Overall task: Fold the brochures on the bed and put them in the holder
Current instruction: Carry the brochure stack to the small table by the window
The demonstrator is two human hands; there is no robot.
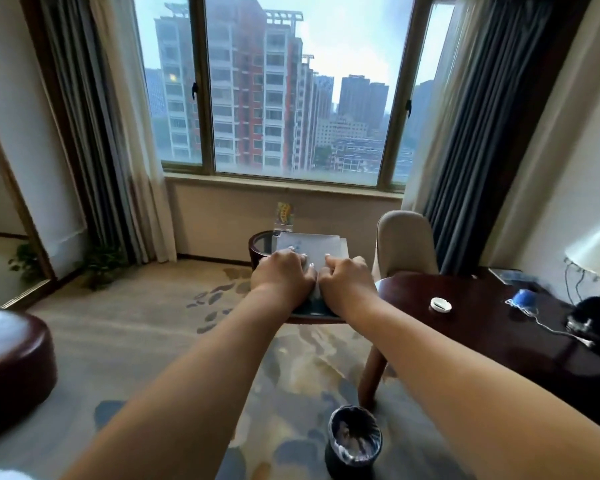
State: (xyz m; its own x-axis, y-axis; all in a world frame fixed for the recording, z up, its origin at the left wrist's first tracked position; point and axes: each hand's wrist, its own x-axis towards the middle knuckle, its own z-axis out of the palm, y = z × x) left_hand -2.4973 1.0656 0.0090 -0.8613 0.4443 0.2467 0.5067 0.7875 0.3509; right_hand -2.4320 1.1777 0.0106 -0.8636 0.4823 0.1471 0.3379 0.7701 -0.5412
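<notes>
Fingers of my left hand press flat on the brochures at frame centre; my right hand curls there, grip unclear. The holder stands just beyond, nearer my left hand.

White paper brochures lie stacked flat on the far round table; a clear plastic holder stands upright just beyond.
</notes>
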